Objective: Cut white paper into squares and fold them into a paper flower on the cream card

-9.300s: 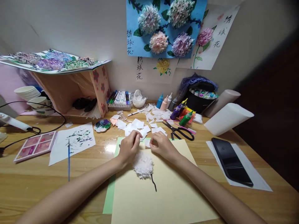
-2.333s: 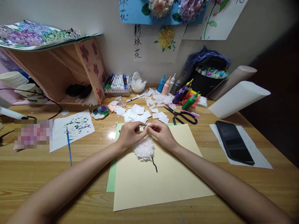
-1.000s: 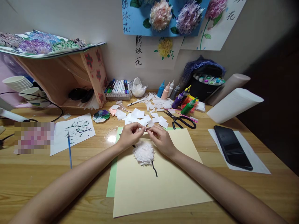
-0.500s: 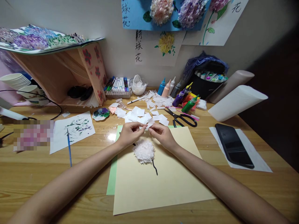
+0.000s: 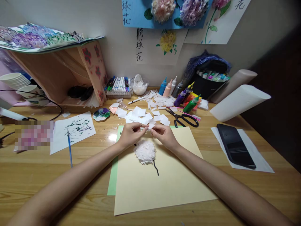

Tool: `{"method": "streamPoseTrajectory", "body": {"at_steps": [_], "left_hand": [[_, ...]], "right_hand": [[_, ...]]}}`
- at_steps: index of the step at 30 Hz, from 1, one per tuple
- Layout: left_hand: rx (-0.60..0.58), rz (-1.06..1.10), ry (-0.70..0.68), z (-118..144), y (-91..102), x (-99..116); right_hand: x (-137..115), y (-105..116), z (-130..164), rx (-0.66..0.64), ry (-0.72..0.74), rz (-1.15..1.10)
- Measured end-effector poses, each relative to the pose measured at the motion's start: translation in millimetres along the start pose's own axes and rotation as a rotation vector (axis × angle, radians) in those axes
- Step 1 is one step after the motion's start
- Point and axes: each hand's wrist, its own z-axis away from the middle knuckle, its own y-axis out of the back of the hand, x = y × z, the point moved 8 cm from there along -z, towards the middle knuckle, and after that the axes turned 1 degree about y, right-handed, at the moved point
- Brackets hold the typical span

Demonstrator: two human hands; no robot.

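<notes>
— two hands, both at the centre of the frame. what have you got in them?

— your left hand (image 5: 130, 134) and your right hand (image 5: 164, 135) meet fingertip to fingertip, pinching one small white paper scrap (image 5: 150, 126) between them. both hands are closed on it with thumb and forefinger; the other fingers curl in.

— and where does that scrap sit?

— in the middle of the frame, lifted just above the far edge of the cream sheet (image 5: 164, 185), right over the white paper pompom flower (image 5: 145, 151). the flower lies on the sheet just below your hands, with a black painted stem (image 5: 155, 168) trailing toward the lower part of the frame. whether your wrists touch the flower, i cannot tell.

— what lies under the cream sheet?

— a green sheet (image 5: 112, 179), showing as a strip on its left side and a sliver along its top edge.

— and beyond your fingers?

— a loose scatter of white paper squares (image 5: 138, 115) just above centre, on the wooden desk (image 5: 35, 175). black scissors (image 5: 183, 118) lie to the right of them, and paint bottles (image 5: 178, 94) stand further up. a tray of markers (image 5: 118, 86) sits against the wall, upper centre.

— anything at the sides?

— left of centre, a paint-daubed paper (image 5: 72, 130) with a blue brush (image 5: 69, 147) lying across its edge. at right, a black phone (image 5: 235, 145) rests on a white sheet, well apart from your hands.
</notes>
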Motion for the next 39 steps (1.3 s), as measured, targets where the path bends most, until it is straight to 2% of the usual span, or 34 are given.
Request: {"method": "streamPoseTrajectory", "body": {"at_steps": [21,31,39], "left_hand": [[0.014,-0.019,-0.028,-0.3,0.1,2.2],[0.027,0.016,-0.066,0.0,2.9,7.0],[0.018,-0.049,-0.075,1.0,0.8,6.2]], "right_hand": [[4.3,-0.5,-1.3,-0.010,-0.032,0.002],[7.3,0.6,-0.8,0.019,-0.063,-0.073],[10.6,2.3,-1.2,0.026,-0.084,-0.103]]}}
